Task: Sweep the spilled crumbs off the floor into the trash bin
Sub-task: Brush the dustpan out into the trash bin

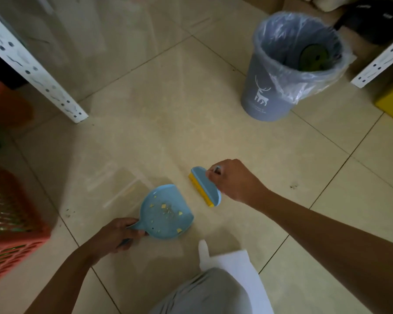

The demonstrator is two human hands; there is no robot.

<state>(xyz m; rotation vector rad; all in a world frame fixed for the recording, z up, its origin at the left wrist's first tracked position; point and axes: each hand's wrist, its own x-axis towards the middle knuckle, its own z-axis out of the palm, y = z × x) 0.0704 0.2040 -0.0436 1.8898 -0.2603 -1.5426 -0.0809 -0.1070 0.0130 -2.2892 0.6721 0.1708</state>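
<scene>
Near the floor (168, 121), left hand (118, 236) grips dustpan (166, 211), mouth facing brush (205, 185) gripped by right hand (234, 180).

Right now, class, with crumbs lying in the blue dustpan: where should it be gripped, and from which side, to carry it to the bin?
Grip the short handle of the dustpan, coming from its near-left end, as the left hand does. The open lip faces right, toward the brush, so a grip opposite it probably lets you keep the crumbs tilted back inside.
</scene>
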